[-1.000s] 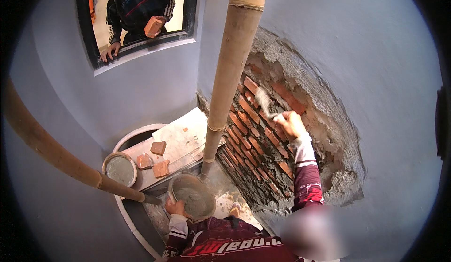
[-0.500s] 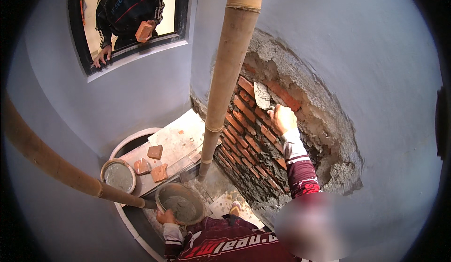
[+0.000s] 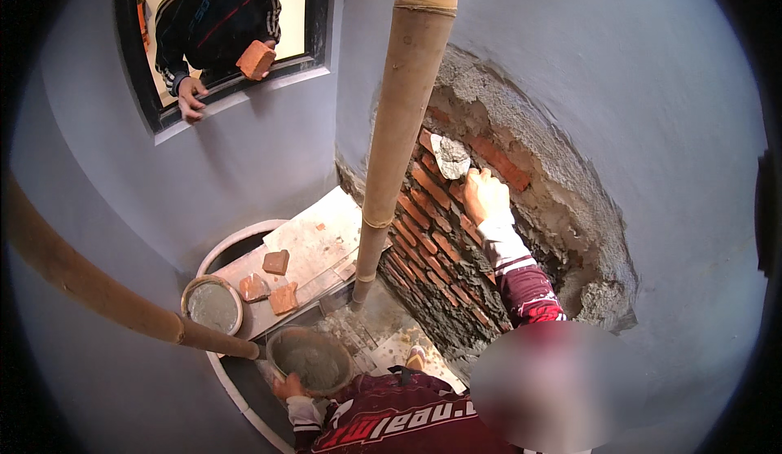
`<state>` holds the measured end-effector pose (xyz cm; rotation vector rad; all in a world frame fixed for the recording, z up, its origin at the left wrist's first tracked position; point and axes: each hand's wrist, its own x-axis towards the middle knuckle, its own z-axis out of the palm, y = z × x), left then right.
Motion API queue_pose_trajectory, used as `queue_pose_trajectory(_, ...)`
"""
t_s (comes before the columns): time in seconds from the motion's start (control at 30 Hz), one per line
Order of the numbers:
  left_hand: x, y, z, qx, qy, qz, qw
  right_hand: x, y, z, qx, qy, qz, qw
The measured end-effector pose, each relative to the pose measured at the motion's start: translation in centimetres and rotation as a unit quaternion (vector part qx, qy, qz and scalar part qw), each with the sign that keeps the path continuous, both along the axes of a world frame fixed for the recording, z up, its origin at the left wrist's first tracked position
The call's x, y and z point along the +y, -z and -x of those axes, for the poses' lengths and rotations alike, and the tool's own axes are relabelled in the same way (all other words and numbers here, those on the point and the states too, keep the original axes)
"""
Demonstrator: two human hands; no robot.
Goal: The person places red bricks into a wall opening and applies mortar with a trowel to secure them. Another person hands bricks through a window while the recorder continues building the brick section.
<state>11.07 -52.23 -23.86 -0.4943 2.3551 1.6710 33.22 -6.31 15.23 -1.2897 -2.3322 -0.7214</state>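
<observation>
My right hand (image 3: 486,198) grips a trowel (image 3: 450,157) by its handle, the blade loaded with grey mortar and held against or just in front of the exposed brickwork (image 3: 428,238). Red bricks with dark, wet-looking joints fill the opening in the wall, and broken plaster (image 3: 562,177) rings its right side. Low at the left, my left hand (image 3: 288,386) is closed on the rim of a bucket (image 3: 311,363) that holds grey mortar. Most of its fingers are hidden against the bucket.
Two bamboo poles (image 3: 407,112) cross the space. A board (image 3: 314,238) lies over a round basin, bearing several brick pieces (image 3: 283,298) and a bowl of mortar (image 3: 213,307) at its left end. In the window opening, another person (image 3: 220,22) holds a brick (image 3: 256,60).
The trowel has turned and shifted slightly left along the brickwork. At the window, the other person leans further through, one hand lifted off the frame and the brick lower.
</observation>
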Motion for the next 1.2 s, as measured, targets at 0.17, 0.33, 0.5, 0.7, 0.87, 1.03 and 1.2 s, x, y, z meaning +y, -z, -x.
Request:
queue_pose_trajectory(0.17, -0.2, -3.2, -1.2, -0.039, -0.012, 0.043, 0.998, 0.1, -0.3, -1.2, 0.028, -0.004, 0.091, 0.995)
queue_pose_trajectory(0.33, -0.4, -1.8, -1.5, -0.042, -0.067, -0.018, 0.997, 0.0, 0.1, -2.1, 0.099, 0.034, 0.146, 0.984)
queue_pose_trajectory(0.5, -0.8, -2.6, -1.7, -0.038, -0.051, 0.006, 0.998, -1.0, -0.1, -2.9, 0.141, 0.040, 0.136, 0.980)
queue_pose_trajectory(0.7, -2.5, 1.3, -1.4, -0.050, -0.037, -0.035, 0.997, -1.2, -2.5, -3.4, 0.085, 0.011, 0.119, 0.989)
queue_pose_trajectory(0.87, -1.3, -0.3, -2.3, 0.046, -0.018, -0.061, 0.997, 0.2, -3.6, 0.6, 0.049, -0.034, 0.188, 0.980)
queue_pose_trajectory(1.03, -2.3, 0.2, -2.5, -0.012, -0.068, -0.018, 0.997, 5.4, 1.5, 6.6, 0.049, -0.075, 0.207, 0.974)
queue_pose_trajectory(1.2, -4.2, 3.8, -2.5, -0.092, -0.133, 0.016, 0.987, 6.5, 2.6, 9.4, 0.142, -0.146, 0.344, 0.917)
